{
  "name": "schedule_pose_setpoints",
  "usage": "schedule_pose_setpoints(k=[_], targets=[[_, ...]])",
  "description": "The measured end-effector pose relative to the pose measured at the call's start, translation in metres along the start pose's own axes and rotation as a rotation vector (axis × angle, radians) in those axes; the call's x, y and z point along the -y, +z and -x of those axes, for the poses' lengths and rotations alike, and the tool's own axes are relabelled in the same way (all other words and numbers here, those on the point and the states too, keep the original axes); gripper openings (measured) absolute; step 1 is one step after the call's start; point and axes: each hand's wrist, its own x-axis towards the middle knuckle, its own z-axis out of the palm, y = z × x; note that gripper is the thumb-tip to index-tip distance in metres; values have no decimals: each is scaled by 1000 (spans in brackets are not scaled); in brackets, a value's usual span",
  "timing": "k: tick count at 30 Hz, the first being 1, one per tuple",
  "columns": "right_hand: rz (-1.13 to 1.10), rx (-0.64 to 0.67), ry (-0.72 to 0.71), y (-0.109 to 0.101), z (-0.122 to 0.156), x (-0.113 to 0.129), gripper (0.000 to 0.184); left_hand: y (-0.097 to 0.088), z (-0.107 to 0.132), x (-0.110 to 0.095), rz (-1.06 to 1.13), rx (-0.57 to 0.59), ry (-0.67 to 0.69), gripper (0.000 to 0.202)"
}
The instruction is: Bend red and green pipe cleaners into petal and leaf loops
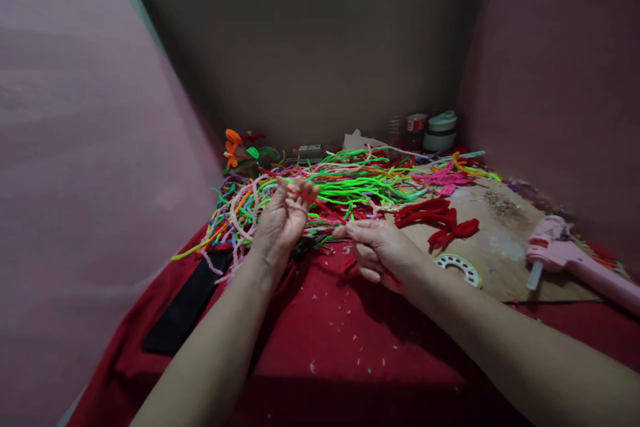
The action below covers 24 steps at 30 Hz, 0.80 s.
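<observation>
My left hand (286, 215) is turned palm up above the pile of pipe cleaners, its fingers curled around a red pipe cleaner (306, 197). The red strand runs on toward my right hand (377, 250), whose thumb and index finger pinch it. More red pipe cleaner shows below the right hand's curled fingers. Behind both hands spreads a tangled heap of pipe cleaners (345, 187) in green, pink, orange and other colours. Right of my right hand, bent red pipe cleaner loops (435, 219) lie on a wooden board (500, 240).
A pink glue gun (560, 253) and a white ring with holes (456, 268) rest at the right. A black flat object (187, 310) lies left on the red cloth (320, 333). An orange pipe-cleaner flower (233, 143) and a lidded container (441, 132) stand behind.
</observation>
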Motion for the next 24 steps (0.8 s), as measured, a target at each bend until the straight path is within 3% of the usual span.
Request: schedule_pose_setpoints(k=[4,7,11,18,24], targets=[[-60,-32,-15,-2,0,6,15,6,15,19,-255,218,-161,17],[-71,11,28,-2,1,5,14,3,20,21,-382,272,-234,20],[-83,92,49,-3,0,2,15,-4,13,15,-247,192,-182,16],[49,64,-36,-4,-5,-5,21,-9,1,7,-103,-47,-19,13],[46,2,-19,2,-2,-1,15,-6,2,-1,-131,-71,67,13]])
